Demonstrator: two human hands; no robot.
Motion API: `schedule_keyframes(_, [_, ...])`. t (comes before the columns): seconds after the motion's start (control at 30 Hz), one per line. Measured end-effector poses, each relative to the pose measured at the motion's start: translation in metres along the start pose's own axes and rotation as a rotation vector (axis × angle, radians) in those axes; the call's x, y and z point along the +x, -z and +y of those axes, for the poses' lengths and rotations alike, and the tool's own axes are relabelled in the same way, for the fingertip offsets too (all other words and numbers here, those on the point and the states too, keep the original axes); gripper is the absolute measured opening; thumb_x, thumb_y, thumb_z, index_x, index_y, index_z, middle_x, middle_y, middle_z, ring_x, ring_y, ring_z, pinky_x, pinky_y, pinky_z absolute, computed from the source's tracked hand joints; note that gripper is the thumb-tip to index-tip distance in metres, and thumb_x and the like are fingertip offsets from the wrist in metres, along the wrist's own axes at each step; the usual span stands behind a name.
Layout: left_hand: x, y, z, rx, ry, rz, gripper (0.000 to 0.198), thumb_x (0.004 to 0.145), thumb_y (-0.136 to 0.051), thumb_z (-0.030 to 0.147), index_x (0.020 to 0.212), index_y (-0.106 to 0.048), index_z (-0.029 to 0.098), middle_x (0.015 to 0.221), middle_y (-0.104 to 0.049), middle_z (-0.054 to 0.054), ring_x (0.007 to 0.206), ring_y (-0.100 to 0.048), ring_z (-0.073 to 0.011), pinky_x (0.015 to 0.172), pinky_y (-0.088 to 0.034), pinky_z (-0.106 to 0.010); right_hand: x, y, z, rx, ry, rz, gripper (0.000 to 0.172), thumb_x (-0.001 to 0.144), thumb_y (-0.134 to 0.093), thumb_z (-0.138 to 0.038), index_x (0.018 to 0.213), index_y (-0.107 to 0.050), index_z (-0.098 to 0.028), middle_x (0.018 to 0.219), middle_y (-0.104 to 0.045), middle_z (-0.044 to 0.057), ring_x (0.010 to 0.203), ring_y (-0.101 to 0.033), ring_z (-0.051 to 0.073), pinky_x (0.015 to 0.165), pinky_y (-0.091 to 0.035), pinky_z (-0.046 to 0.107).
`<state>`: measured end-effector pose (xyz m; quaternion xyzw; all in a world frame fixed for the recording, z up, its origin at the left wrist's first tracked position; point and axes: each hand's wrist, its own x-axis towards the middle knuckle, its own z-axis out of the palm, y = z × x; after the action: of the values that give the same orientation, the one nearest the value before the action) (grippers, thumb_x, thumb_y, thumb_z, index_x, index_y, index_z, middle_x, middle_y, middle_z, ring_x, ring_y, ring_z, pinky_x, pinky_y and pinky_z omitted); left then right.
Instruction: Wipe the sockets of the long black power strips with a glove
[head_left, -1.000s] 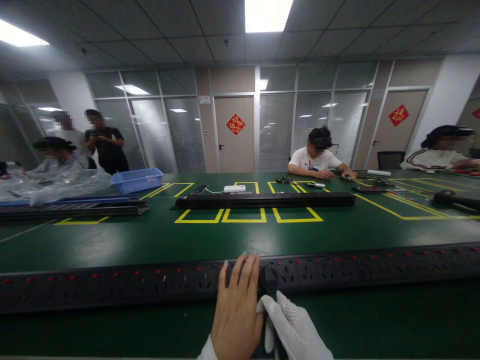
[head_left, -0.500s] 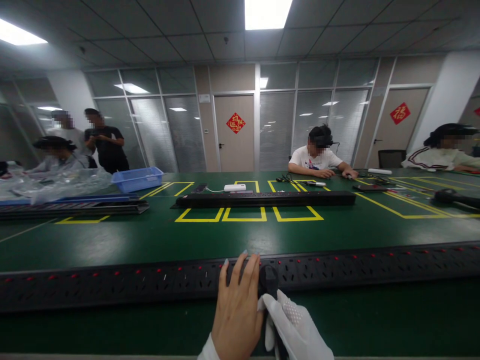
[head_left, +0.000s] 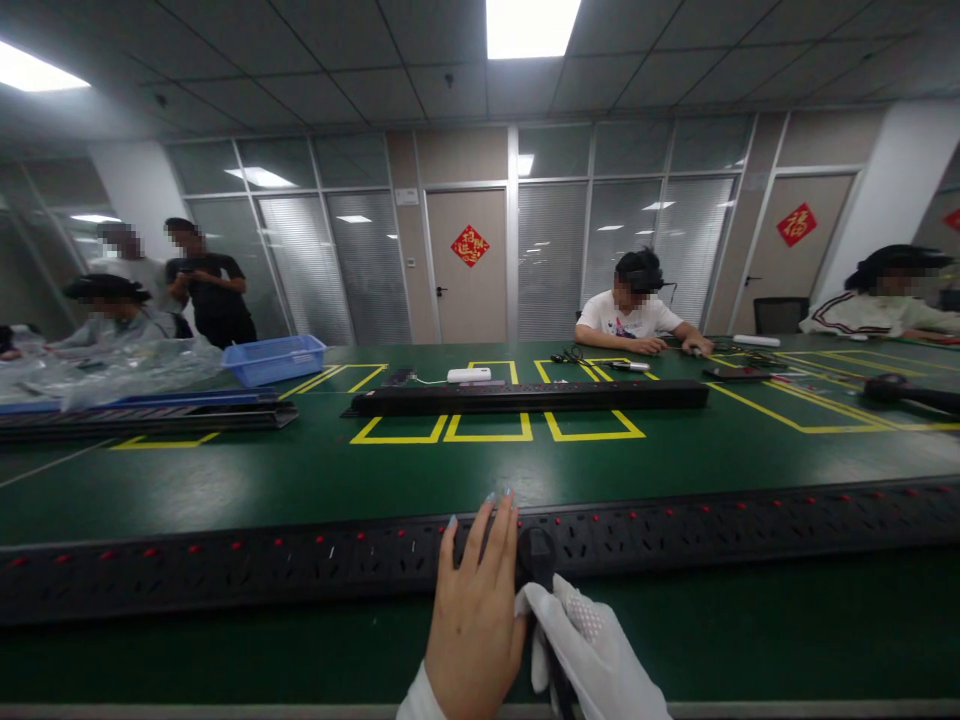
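A long black power strip [head_left: 225,565] with red switches runs across the green table [head_left: 375,480] in front of me. My bare left hand [head_left: 474,610] lies flat on the strip's middle, fingers stretched out. My right hand [head_left: 592,655], in a white glove, is closed round a black plug [head_left: 536,560] that sits at a socket of the strip, with its cable running down under the glove.
A second black power strip [head_left: 529,399] lies across yellow floor-tape rectangles mid-table. A blue basket [head_left: 274,358] and plastic bags sit far left. Several people sit or stand along the far side. A black tool [head_left: 911,392] lies at the right.
Both hands stay on the strip and plug; my left fingers have slid slightly farther over the strip. The view shifted a little.
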<state>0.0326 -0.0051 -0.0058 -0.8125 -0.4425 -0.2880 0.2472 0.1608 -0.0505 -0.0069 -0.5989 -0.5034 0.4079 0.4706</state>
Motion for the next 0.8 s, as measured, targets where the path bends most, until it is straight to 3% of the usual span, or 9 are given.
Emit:
schedule_keyframes(0.13, [-0.001, -0.002, 0.000, -0.013, -0.008, 0.024, 0.065, 0.086, -0.050, 0.032, 0.146, -0.035, 0.012, 0.153, -0.035, -0.005, 0.138, -0.031, -0.0270, 0.118, -0.009, -0.047, -0.001, 0.002, -0.008, -0.012, 0.050, -0.025, 0.058, 0.081, -0.044, -0.076, 0.065, -0.058, -0.022, 0.048, -0.058, -0.002, 0.051, -0.061, 0.016, 0.059, -0.048, 0.022])
schedule_keyframes(0.47, [-0.003, -0.002, -0.001, -0.026, 0.003, -0.003, 0.068, 0.086, -0.050, 0.033, 0.147, -0.031, 0.009, 0.154, -0.030, -0.009, 0.141, -0.027, -0.0264, 0.118, -0.008, -0.046, 0.003, 0.000, 0.003, -0.044, 0.029, -0.039, 0.052, 0.087, -0.044, -0.068, 0.074, -0.059, -0.021, 0.050, -0.057, -0.003, 0.049, -0.057, 0.014, 0.048, -0.041, 0.022])
schedule_keyframes(0.63, [-0.003, -0.003, -0.001, -0.017, 0.006, 0.014, 0.069, 0.086, -0.050, 0.033, 0.147, -0.031, 0.010, 0.152, -0.036, -0.010, 0.139, -0.032, -0.0266, 0.117, -0.012, -0.047, 0.005, -0.002, -0.001, -0.035, 0.090, -0.045, 0.053, 0.085, -0.043, -0.070, 0.063, -0.053, -0.023, 0.046, -0.057, -0.002, 0.045, -0.058, 0.015, 0.050, -0.044, 0.023])
schedule_keyframes(0.8, [-0.003, -0.004, -0.001, -0.009, -0.003, 0.013, 0.072, 0.085, -0.050, 0.036, 0.148, -0.029, 0.011, 0.153, -0.033, -0.010, 0.140, -0.031, -0.0265, 0.117, -0.013, -0.047, -0.001, 0.000, -0.010, -0.054, -0.008, 0.038, 0.053, 0.082, -0.048, -0.071, 0.068, -0.061, -0.022, 0.052, -0.063, 0.000, 0.050, -0.062, 0.016, 0.052, -0.046, 0.021])
